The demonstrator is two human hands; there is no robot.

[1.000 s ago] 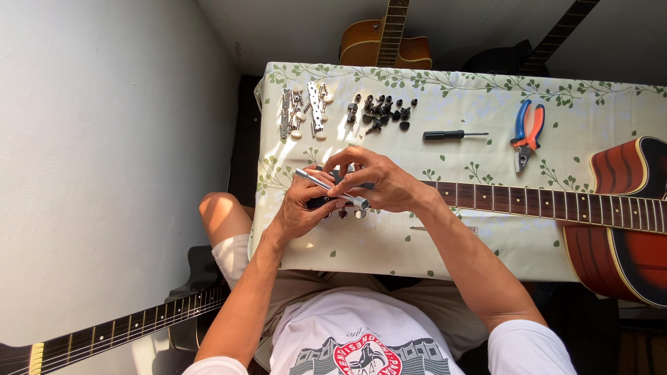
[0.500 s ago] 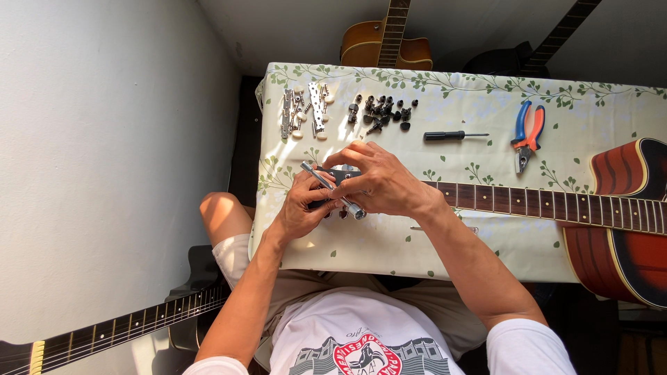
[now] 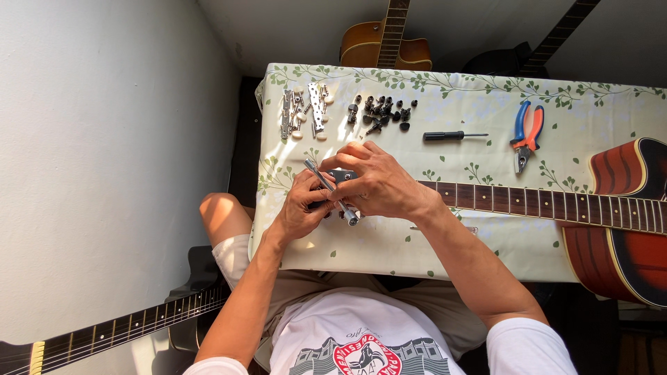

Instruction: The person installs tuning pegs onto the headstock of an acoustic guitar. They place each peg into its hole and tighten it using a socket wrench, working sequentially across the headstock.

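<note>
Hands (image 3: pixel 347 191) on guitar headstock (image 3: pixel 344 176) (tuner strip (image 3: pixel 332 192) gripped)

Glossy wooden guitar (image 3: pixel 625 215), shiny metal wrench (image 3: pixel 331 190), smooth plastic tablecloth (image 3: pixel 479 104)

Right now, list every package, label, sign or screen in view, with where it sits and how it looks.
No packages, signs or screens in view.
Printed emblem: on the chest of the person's white T-shirt, bottom centre; round red and white badge over grey artwork.
</note>
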